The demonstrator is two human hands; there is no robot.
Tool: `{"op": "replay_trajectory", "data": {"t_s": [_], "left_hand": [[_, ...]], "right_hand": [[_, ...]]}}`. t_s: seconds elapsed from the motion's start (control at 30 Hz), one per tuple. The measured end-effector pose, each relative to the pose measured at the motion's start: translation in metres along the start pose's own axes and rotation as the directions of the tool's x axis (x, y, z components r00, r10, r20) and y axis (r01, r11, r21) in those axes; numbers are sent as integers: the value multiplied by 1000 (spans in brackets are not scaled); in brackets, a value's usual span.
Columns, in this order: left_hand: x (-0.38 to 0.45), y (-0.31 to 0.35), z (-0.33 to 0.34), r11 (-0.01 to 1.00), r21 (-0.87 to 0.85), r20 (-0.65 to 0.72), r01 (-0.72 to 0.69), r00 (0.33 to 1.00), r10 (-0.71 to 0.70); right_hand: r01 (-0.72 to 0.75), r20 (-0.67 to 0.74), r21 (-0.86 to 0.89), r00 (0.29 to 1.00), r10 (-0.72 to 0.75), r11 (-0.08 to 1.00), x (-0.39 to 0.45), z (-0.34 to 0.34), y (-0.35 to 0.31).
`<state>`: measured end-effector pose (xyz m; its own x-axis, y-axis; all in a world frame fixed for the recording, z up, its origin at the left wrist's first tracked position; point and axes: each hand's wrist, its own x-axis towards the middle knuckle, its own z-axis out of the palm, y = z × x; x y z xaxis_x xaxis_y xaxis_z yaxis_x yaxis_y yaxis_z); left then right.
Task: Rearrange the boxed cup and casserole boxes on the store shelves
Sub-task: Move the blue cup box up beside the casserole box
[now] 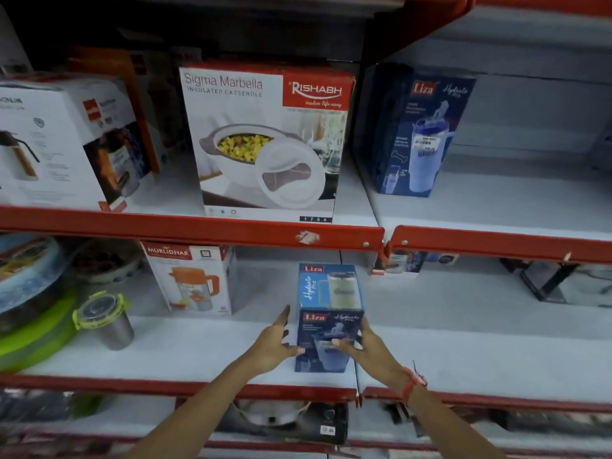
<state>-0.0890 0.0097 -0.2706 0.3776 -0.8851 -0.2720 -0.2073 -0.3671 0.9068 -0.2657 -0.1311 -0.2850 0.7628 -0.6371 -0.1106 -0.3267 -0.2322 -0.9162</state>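
Observation:
A small blue Liza cup box [328,313] stands upright on the lower white shelf [463,359], near its front edge. My right hand [364,346] grips the box's right side, thumb across its front. My left hand [276,342] is spread beside the box's left side, thumb tip touching the lower front corner, fingers apart. On the upper shelf stands a large white and red Rishabh casserole box [268,140]. A second, larger blue Liza cup box [417,134] stands to its right, in the adjacent bay.
A white flask box [59,144] sits upper left. On the lower shelf are a Murlidhar jug box [195,279], a steel container with green lid [106,319] and stacked green and blue ware [29,313]. Red shelf rails [198,226] edge each level.

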Motion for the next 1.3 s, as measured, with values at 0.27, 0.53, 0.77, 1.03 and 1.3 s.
{"op": "replay_trajectory", "data": {"t_s": [0.27, 0.53, 0.77, 1.03, 1.3], "left_hand": [[-34, 22, -15, 989, -63, -29, -137, 990, 135], [-114, 62, -33, 962, 113, -80, -249, 963, 259], [-144, 147, -50, 879, -135, -101, -456, 889, 446], [-145, 230, -55, 773, -170, -173, -612, 790, 588], [-114, 256, -34, 753, -181, -172, -633, 774, 609]], "right_hand": [[-25, 52, 108, 998, 19, 994, -34, -3, -41], [46, 78, 75, 996, -51, 996, -100, -23, -114], [176, -57, 105, 984, -171, 979, -126, -63, -204], [358, -235, 100, 915, -328, 928, -134, -104, -269], [395, -301, 61, 883, -360, 917, -115, -136, -259]]}}
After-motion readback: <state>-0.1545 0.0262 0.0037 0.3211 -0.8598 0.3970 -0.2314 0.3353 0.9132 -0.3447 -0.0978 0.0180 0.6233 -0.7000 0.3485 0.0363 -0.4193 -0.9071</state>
